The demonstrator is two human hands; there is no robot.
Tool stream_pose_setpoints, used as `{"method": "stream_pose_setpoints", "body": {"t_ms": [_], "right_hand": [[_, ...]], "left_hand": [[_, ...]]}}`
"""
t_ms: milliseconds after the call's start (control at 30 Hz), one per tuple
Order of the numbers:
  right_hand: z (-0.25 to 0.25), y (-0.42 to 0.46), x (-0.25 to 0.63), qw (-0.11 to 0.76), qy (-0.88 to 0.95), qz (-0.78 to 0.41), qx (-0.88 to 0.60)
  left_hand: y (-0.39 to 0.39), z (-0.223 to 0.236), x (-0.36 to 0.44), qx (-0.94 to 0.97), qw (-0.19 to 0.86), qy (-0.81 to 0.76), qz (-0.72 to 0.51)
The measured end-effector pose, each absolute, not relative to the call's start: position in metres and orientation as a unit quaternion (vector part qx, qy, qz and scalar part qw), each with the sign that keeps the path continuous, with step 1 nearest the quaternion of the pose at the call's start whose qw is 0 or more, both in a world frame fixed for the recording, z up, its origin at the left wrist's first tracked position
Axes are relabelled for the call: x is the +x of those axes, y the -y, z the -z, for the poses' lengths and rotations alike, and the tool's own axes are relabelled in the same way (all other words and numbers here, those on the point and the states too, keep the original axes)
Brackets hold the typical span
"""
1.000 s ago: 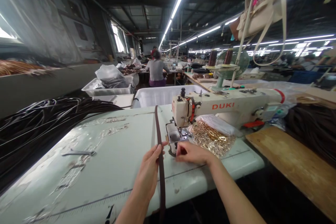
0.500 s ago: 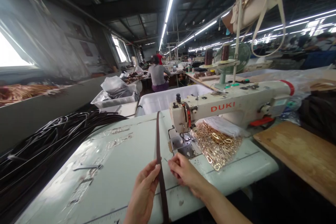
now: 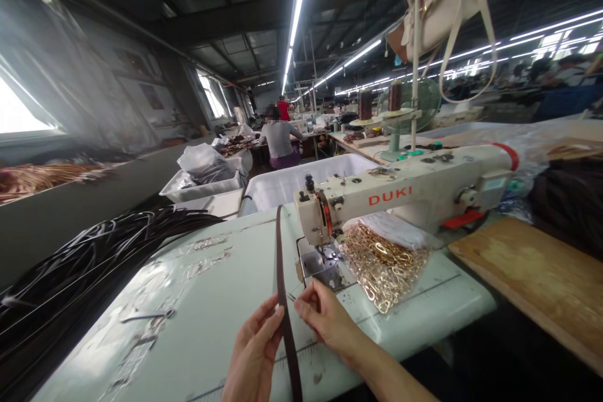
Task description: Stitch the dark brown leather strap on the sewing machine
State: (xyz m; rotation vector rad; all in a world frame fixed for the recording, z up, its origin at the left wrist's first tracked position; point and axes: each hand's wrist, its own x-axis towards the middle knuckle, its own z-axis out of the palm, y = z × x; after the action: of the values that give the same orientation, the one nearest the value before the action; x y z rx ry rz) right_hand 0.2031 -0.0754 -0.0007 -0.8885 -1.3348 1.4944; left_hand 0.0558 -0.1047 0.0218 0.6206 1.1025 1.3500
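The strap (image 3: 281,264) is what I have in hand: a long, narrow, dark brown band lying flat along the pale green surface (image 3: 211,301), running from the far edge straight toward me and off the near edge between my wrists. It looks like leather or an imitation of it. I judge it light, limp along its length yet firm enough across its width to stay flat, and smooth enough to slide easily on the surface. It should not be fragile, though a careless pull could twist it.

My left hand (image 3: 254,352) has its fingertips closed against the strap's left edge, and my right hand (image 3: 325,320) pinches at its right edge just across from them, so both grips are together on the band near its near end. Holding it by the edges, close to where it must stay straight, seems the sound place to take it.

Just beyond my right hand sits the sewing machine (image 3: 405,191), cream with red lettering, its needle plate beside the strap. A clear bag of gold chain (image 3: 384,260) lies under the machine's arm. To the left a heap of dark straps (image 3: 94,251) spills over the surface's edge, and a wooden board (image 3: 537,276) lies on the right. Farther back a person (image 3: 279,138) sits at another station.
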Motion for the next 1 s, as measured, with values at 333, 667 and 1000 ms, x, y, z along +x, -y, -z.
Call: {"method": "stream_pose_setpoints", "body": {"t_ms": [333, 667, 1000], "right_hand": [[-0.027, 0.065, 0.226, 0.403, 0.732, -0.431, -0.341], [-0.022, 0.099, 0.274, 0.330, 0.911, -0.120, -0.215], [-0.011, 0.064, 0.310, 0.418, 0.798, -0.259, -0.348]], "left_hand": [[0.110, -0.028, 0.061, 0.274, 0.607, -0.482, -0.570], [0.104, -0.031, 0.082, 0.232, 0.676, -0.447, -0.538], [0.025, 0.037, 0.098, 0.770, 0.304, -0.461, -0.319]]}}
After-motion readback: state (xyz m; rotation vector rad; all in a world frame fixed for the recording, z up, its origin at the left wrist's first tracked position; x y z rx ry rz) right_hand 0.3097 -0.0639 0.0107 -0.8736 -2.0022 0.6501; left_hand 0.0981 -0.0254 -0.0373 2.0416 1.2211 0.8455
